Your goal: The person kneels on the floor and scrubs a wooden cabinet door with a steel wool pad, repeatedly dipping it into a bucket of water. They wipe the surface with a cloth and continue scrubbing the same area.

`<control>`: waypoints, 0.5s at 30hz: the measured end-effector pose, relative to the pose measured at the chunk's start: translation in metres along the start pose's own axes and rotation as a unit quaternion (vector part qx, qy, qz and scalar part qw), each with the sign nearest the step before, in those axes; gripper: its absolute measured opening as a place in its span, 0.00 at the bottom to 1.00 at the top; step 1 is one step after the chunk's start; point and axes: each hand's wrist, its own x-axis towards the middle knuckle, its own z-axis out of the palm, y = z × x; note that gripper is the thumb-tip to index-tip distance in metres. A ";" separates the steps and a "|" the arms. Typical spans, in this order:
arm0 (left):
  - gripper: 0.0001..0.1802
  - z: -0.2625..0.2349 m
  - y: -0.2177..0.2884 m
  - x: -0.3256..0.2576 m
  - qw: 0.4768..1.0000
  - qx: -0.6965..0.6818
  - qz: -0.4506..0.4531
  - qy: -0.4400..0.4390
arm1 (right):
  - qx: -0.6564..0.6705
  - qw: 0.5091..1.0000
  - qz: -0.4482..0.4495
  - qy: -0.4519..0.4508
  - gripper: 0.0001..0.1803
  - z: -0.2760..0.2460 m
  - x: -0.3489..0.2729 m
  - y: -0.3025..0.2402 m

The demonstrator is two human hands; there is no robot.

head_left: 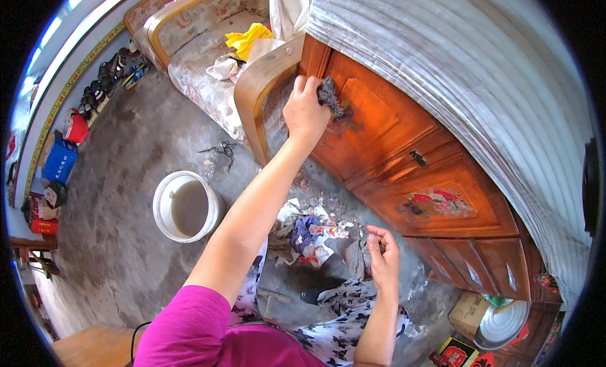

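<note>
1. Nearest the lens, the right hand (382,256) hangs low before the orange wooden cabinet (404,146), fingers curled shut around a small grey scrap whose kind cannot be told.
2. Higher up, the left hand (305,111) presses a dark scouring pad (330,96) against the cabinet's upper door panel, fingers wrapped closed over it.
3. Pad sits at the fingertips, on the cabinet side of the hand, flat to the wood; the left hand is far nearer it than the right.
4. Torn paper scraps (315,231) litter the floor at the cabinet's foot.
5. White bucket (186,206) of murky water stands well left of the cabinet.
</note>
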 end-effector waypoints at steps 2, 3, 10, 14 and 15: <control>0.22 -0.004 -0.003 -0.006 0.995 0.003 -0.076 -0.063 | -0.005 1.000 0.014 0.001 0.16 -0.007 -0.007 0.001; 0.18 -0.002 -0.012 -0.006 0.997 -0.038 -0.061 -0.032 | 0.017 1.000 0.013 0.001 0.17 -0.010 -0.007 0.002; 0.22 -0.020 0.019 -0.020 0.956 -0.227 -0.164 -0.093 | 0.413 0.904 0.097 0.049 0.31 -0.041 -0.022 -0.027; 0.21 -0.041 0.070 -0.024 0.951 -0.299 -0.070 0.021 | 0.502 0.860 0.076 0.056 0.31 -0.061 -0.028 -0.035; 0.20 -0.046 0.087 -0.024 0.964 -0.264 -0.020 0.035 | 0.492 0.865 0.076 0.058 0.30 -0.066 -0.027 -0.030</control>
